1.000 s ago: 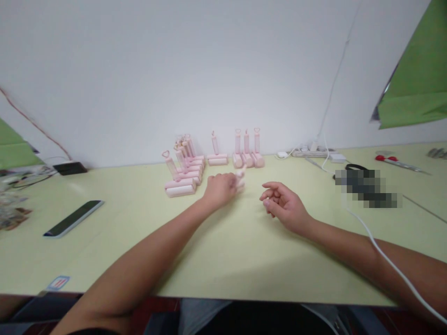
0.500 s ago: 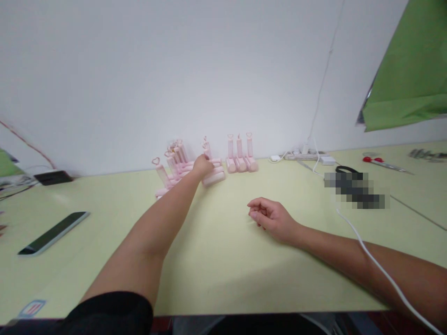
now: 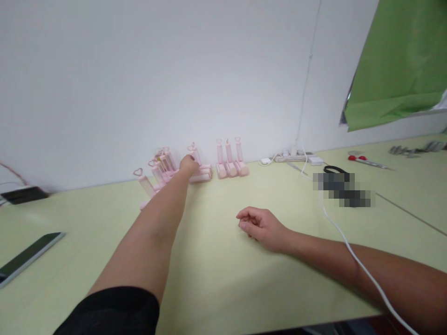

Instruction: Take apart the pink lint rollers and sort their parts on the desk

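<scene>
At the back of the table my left hand [image 3: 189,165] is closed at a pink lint roller [image 3: 200,177], its fingertips partly hidden behind the hand. This roller lies in front of another one, with its handle and heart-shaped loop pointing up. My right hand [image 3: 260,228] rests on the table, fingers loosely curled and apart from the thumb, holding nothing. Left of my left hand several more pink lint rollers [image 3: 145,184] stand in a row, partly covered by my forearm. Three others [image 3: 230,168] stand side by side against the wall to the right.
A power strip [image 3: 293,158] with white plugs lies along the wall. A white cable [image 3: 340,228] crosses over my right forearm. Red-handled scissors [image 3: 366,161] and a blurred dark item [image 3: 344,186] lie right. A dark flat device [image 3: 31,256] lies left, a black box [image 3: 24,195] behind it.
My left hand has carried a lint roller left and back to the one standing by the wall. The right hand has curled slightly and stays on the table. The view has turned right.
</scene>
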Motion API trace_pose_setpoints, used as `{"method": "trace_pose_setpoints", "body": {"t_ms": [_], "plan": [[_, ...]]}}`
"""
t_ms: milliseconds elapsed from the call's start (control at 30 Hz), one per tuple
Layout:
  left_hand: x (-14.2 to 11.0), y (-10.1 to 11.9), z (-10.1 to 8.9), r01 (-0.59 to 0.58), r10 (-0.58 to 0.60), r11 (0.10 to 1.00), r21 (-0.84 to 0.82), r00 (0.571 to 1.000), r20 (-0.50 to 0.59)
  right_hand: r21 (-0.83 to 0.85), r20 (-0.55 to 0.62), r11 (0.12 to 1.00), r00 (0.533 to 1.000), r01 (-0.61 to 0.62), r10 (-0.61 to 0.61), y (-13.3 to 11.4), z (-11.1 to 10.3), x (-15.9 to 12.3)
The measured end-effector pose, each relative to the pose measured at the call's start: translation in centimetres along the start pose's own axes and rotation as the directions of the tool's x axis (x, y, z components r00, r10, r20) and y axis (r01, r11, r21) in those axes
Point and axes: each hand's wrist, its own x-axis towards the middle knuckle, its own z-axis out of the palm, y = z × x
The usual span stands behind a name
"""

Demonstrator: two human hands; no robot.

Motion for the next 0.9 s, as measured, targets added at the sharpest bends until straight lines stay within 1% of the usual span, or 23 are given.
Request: {"method": "trace_pose_setpoints", "body": {"t_ms": [100, 167, 200, 233, 267, 300, 333, 367, 400, 433, 500, 600, 700, 767, 833, 900], "plan": [[-0.3, 0.4, -0.1, 0.028, -0.028, 1.0, -0.008, 0.999, -0.015, -0.009, 0.008, 1.0, 1.0, -0.013, 0.013, 0.2, 0.0, 0.1], [-0.9, 0.6, -0.4, 0.059, -0.059, 0.998, -0.015, 0.997, -0.058, -0.019, 0.008, 1.0, 1.0, -0.015, 0.015, 0.3, 0.1, 0.1], [-1.3, 0.8, -0.7, 0.077, -0.078, 0.997, -0.015, 0.992, -0.095, -0.024, 0.009, 1.0, 1.0, -0.014, 0.014, 0.3, 0.1, 0.1], [-1.8, 1.1, -0.9, 0.087, -0.089, 0.996, -0.017, 0.984, -0.154, -0.029, 0.01, 1.0, 1.0, -0.012, 0.012, 0.3, 0.1, 0.1], [-2.3, 1.5, -1.1, 0.074, -0.076, 0.997, -0.019, 0.971, -0.227, -0.032, 0.011, 0.999, 1.0, -0.01, 0.01, 0.3, 0.2, 0.1], [-2.7, 2.0, -1.3, 0.03, -0.035, 0.999, -0.02, 0.953, -0.3, -0.034, 0.012, 0.999, 1.0, -0.008, 0.008, 0.3, 0.2, 0.1], [-3.1, 2.6, -1.5, -0.043, 0.035, 0.999, -0.015, 0.933, -0.359, -0.035, 0.016, 0.999, 1.0, -0.006, 0.006, 0.3, 0.3, 0.1], [-3.4, 3.4, -1.5, -0.14, 0.127, 0.99, -0.002, 0.91, -0.395, -0.038, 0.019, 0.999, 1.0, -0.003, 0.004, 0.2, 0.3, 0.0], [-3.6, 4.2, -1.5, -0.241, 0.227, 0.97, 0.015, 0.889, -0.398, -0.043, 0.022, 0.999, 1.0, -0.001, 0.002, 0.1, 0.4, 0.0], [-3.7, 5.2, -1.4, -0.334, 0.322, 0.942, 0.035, 0.87, -0.374, -0.05, 0.026, 0.999, 1.0, 0.002, -0.001, -0.1, 0.4, 0.0], [-3.6, 7.1, -1.0, -0.456, 0.458, 0.886, 0.079, 0.842, -0.286, -0.063, 0.039, 0.998, 0.999, 0.005, -0.003, -0.4, 0.4, -0.1], [-3.0, 9.6, -0.2, -0.538, 0.56, 0.827, 0.163, 0.813, -0.159, -0.066, 0.055, 0.998, 0.998, 0.012, -0.009, -0.6, 0.3, -0.1], [-2.1, 11.6, 0.7, -0.586, 0.611, 0.775, 0.239, 0.79, -0.045, -0.059, 0.064, 0.998, 0.998, 0.015, -0.011, -0.6, 0.1, 0.1], [-1.4, 12.7, 1.3, -0.609, 0.622, 0.754, 0.247, 0.782, 0.028, -0.057, 0.074, 0.998, 0.997, 0.014, -0.01, -0.4, 0.0, 0.2], [-0.7, 13.6, 1.9, -0.61, 0.607, 0.762, 0.216, 0.79, 0.092, -0.057, 0.085, 0.998, 0.996, 0.019, -0.014, -0.3, 0.0, 0.3], [-0.2, 14.3, 2.3, -0.585, 0.572, 0.79, 0.181, 0.811, 0.123, -0.058, 0.096, 0.998, 0.995, 0.026, -0.02, -0.3, -0.1, 0.3]]}}
